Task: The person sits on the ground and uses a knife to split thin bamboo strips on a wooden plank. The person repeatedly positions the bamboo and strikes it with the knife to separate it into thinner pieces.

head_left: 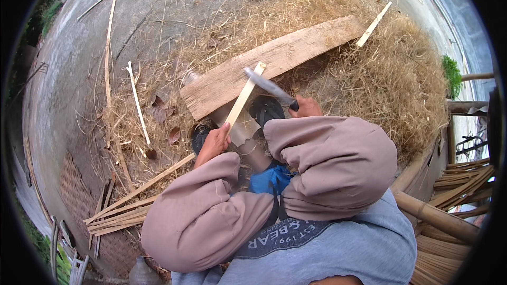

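Blue-grey shirt up close, blade at the pale strip

Nearest us, the blue-grey shirt (343,245), then brown-pink trousers (338,153) over bent knees, and past them, here's the action! The left hand (214,143) grips the pale strip (243,98), angled up across the plank (296,51). The right hand (308,107) is wrapped around the handle of a knife (270,85), its blurred blade crossing the strip near the far end; contact is hard to call. Progress? Shavings (401,87) heap thickly beside the plank, so plenty looks done. This strip seems midway. More strips (121,221) lie lower left; finished or waiting, can't tell.
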Demonstrator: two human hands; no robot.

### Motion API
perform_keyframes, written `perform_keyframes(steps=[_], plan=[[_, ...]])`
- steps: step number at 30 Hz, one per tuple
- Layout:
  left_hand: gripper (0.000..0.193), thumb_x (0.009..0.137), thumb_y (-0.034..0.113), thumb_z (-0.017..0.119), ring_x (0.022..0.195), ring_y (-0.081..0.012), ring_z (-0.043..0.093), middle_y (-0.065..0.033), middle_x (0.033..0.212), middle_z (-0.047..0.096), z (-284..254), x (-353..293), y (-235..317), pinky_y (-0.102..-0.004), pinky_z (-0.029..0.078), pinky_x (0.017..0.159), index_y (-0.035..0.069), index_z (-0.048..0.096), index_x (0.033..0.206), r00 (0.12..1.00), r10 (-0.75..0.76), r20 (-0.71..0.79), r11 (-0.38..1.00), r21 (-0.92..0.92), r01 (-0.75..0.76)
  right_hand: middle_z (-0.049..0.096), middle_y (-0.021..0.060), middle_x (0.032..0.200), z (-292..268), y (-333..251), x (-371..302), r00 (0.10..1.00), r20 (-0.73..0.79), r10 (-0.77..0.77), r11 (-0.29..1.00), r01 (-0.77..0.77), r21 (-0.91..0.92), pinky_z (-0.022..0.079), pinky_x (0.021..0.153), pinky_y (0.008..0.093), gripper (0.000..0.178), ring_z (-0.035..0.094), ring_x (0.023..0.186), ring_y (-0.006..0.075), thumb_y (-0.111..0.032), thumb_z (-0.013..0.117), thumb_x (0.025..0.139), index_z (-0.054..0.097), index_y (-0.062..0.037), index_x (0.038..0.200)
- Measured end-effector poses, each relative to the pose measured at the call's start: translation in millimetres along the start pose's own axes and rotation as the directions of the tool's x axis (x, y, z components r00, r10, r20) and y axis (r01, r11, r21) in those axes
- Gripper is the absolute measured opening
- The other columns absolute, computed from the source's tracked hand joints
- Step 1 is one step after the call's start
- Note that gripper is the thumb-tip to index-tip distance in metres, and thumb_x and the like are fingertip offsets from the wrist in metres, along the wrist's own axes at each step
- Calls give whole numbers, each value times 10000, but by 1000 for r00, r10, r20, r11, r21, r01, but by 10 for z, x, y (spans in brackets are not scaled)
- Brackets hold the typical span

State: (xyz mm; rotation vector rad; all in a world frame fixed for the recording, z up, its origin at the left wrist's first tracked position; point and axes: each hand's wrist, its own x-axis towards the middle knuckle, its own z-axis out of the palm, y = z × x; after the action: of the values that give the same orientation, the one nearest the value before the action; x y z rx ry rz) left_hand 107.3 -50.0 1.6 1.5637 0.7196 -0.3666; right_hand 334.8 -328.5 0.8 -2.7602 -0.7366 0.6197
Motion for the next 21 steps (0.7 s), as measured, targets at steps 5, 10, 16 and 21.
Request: perform_keyframes(steps=[5, 10, 16, 21], plan=[[715, 1019, 712, 439, 491, -90, 391, 19, 556, 441, -15, -17, -26, -282, 298, 470, 62, 591, 764, 999, 13, -34, 1000, 28, -12, 733, 231, 917, -84, -53, 41, 996, 26, -90, 995, 91, -43, 563, 819, 539, 389, 725, 939, 429, -393, 762, 829, 665, -72, 1027], [718, 1013, 727, 434, 492, -88, 383, 22, 560, 438, 13, -45, -4, -281, 298, 473, 67, 595, 781, 999, -9, -36, 1000, 22, 10, 730, 209, 854, 85, 122, 167, 978, -151, 143, 973, -111, 204, 564, 772, 512, 369, 723, 858, 411, -388, 768, 811, 695, -50, 938], [699, 1017, 719, 439, 484, -83, 364, 36, 555, 416, 11, -41, 41, -278, 285, 462, 71, 592, 802, 1000, -12, 10, 1000, 4, 12, 694, 216, 748, 241, 145, -25, 973, -203, 108, 983, -73, 170, 540, 657, 478, 356, 709, 729, 391, -352, 782, 808, 697, -11, 865], [679, 1023, 705, 446, 456, -76, 335, 44, 545, 404, 12, -27, 27, -272, 254, 437, 77, 592, 812, 998, -48, 48, 998, -45, 50, 714, 209, 784, 211, 164, 131, 936, -229, 266, 898, -154, 413, 548, 669, 485, 370, 718, 743, 396, -400, 766, 809, 730, -45, 907]])
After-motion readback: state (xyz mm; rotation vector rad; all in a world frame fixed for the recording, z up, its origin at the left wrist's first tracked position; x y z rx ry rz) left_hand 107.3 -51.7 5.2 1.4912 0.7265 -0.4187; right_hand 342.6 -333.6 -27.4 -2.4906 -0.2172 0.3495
